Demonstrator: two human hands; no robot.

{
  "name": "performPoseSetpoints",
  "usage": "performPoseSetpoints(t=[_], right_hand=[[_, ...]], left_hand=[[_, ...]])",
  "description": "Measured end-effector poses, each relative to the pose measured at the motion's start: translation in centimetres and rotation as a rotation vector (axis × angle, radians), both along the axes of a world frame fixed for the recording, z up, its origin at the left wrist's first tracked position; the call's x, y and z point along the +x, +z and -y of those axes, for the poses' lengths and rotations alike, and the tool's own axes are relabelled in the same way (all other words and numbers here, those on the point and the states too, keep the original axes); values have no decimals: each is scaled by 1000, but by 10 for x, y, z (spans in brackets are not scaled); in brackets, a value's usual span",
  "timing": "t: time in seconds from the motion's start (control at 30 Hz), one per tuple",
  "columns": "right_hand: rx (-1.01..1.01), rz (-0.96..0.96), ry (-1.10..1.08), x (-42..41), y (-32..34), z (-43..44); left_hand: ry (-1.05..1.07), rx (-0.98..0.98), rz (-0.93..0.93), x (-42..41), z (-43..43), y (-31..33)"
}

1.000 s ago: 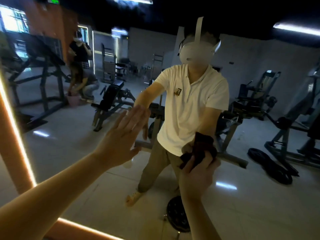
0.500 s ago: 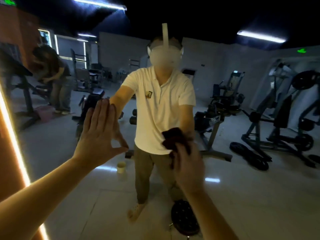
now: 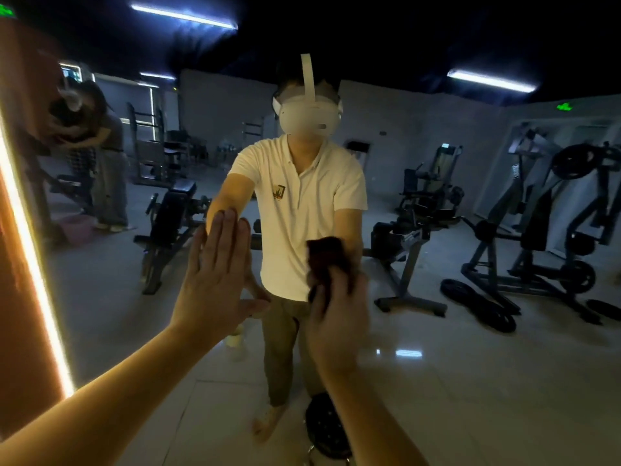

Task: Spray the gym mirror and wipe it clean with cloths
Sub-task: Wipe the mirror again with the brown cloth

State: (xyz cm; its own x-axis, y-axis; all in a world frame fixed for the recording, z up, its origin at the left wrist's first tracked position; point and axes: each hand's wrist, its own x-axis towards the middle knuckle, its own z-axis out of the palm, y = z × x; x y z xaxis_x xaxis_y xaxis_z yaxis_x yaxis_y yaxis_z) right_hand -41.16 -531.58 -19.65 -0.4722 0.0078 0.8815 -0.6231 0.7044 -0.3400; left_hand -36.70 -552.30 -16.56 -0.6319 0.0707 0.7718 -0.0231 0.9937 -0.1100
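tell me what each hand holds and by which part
The right hand grips a dark cloth by its lower end, the top sticking out. The left hand holds nothing.

Open mirror [image 3: 470,381] glass rt of & above cloth [image 3: 327,260]. Blocked lt by lt hand [image 3: 215,280] flat on glass; lit strip [image 3: 37,280] at lt edge.

A: Torso, as reflected?
B: White short-sleeved polo shirt [image 3: 302,210]; small dark-edged chest logo [image 3: 279,191].
A: Head?
B: White headset [image 3: 309,117], white top strap [image 3: 307,75] over the crown.
A: Lower half?
B: Khaki trousers [image 3: 282,348], pale shoe [image 3: 267,422]; detail blurred.
A: Arms?
B: Forearms bare below the sleeves; left hand [image 3: 215,280] and right hand [image 3: 336,317] bare
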Motion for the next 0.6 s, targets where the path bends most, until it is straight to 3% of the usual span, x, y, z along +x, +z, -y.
performPoseSetpoints(t=[0.1,0.2,0.27,0.43,0.53,0.6], right_hand=[[420,-111,202,10,-25,23],[584,-125,196,-7,-2,-18],[502,-106,85,-15,41,-58],[55,-170,-234,-48,151,-134],[-118,-173,-289,-64,169,-118],[-87,-238,-254,-57,157,-80]], left_hand=[[6,-12,-20,5,-6,2],[17,-17,-43,7,-9,6],[26,2,-22,8,-11,10],[79,44,14,8,-18,10],[75,70,30,12,-21,12],[69,85,29,16,-22,15]])
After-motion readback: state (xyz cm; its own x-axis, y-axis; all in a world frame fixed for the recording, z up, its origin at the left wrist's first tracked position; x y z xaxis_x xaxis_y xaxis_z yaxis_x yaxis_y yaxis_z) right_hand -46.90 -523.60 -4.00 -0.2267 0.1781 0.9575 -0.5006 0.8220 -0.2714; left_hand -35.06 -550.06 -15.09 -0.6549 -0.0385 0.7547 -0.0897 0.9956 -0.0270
